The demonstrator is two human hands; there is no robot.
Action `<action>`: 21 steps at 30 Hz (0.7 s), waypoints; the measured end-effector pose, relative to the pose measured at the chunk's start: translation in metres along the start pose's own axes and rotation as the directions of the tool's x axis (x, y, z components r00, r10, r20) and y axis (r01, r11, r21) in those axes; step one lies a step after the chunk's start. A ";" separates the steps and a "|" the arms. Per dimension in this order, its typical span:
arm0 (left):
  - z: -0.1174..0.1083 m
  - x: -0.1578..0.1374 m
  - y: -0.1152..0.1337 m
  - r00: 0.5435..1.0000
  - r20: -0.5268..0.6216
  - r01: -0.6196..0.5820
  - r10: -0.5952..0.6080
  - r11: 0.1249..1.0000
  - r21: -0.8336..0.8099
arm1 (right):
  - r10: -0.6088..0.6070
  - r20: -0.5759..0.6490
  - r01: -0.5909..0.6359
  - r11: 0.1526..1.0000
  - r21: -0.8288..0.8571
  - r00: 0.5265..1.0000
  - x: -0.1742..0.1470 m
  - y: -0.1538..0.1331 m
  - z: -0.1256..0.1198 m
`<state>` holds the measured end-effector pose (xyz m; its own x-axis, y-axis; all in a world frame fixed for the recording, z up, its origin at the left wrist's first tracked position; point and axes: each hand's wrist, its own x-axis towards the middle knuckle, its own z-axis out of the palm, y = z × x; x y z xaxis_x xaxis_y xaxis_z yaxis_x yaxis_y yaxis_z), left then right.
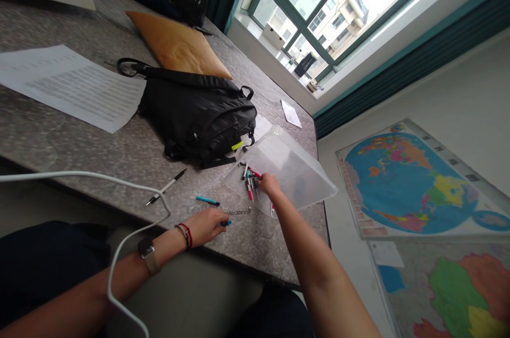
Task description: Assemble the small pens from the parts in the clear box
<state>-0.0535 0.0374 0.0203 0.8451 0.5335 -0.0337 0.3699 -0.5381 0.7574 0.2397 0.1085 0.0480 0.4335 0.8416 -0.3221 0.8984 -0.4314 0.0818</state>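
My left hand [210, 225] is closed near the table's front edge, with the blue end of a pen [226, 223] sticking out from its fingers. Just beyond it lies a turquoise pen [207, 201]. A black-and-white pen [169, 187] rests farther left. My right hand [270, 184] pinches a red pen [255, 172] at the near side of a translucent plastic container [305, 162]. Beside those fingers is a loose pile of pens [249, 186], in red, turquoise, white and dark colours. The right fingertips are partly hidden.
A black backpack [199, 109] lies behind the pens, with a brown padded envelope [179, 43] and printed paper [75, 85] around it. A white cable [119, 183] crosses in front of the table and over my left forearm. Wall maps [410, 184] hang at right.
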 end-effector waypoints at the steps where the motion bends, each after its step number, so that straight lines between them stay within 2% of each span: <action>1: 0.000 0.000 0.000 1.000 0.000 0.001 -0.001 1.000 -0.001 | 0.004 0.008 -0.004 1.000 -0.003 1.000 0.001 -0.001 0.000; 10: 0.001 0.001 -0.001 1.000 -0.002 0.007 -0.007 1.000 0.014 | 0.023 0.020 -0.023 1.000 0.009 1.000 -0.001 -0.006 -0.001; 14: 0.000 0.001 -0.001 1.000 -0.013 0.002 -0.002 1.000 0.015 | 0.011 -0.074 -0.006 0.998 0.057 0.997 -0.016 -0.004 -0.006; 17: -0.001 0.001 -0.001 1.000 -0.031 -0.003 0.003 1.000 0.015 | -0.047 -0.191 0.085 0.976 0.199 0.980 -0.038 0.001 -0.010; 21: -0.001 0.001 0.001 0.999 -0.037 0.009 -0.009 1.000 0.011 | -0.184 -0.246 0.273 0.871 0.408 0.952 -0.085 0.005 -0.010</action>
<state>-0.0526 0.0380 0.0219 0.8268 0.5623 -0.0161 0.3818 -0.5400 0.7501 0.2078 0.0382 0.0849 0.2647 0.9601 -0.0898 0.8727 -0.2781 -0.4014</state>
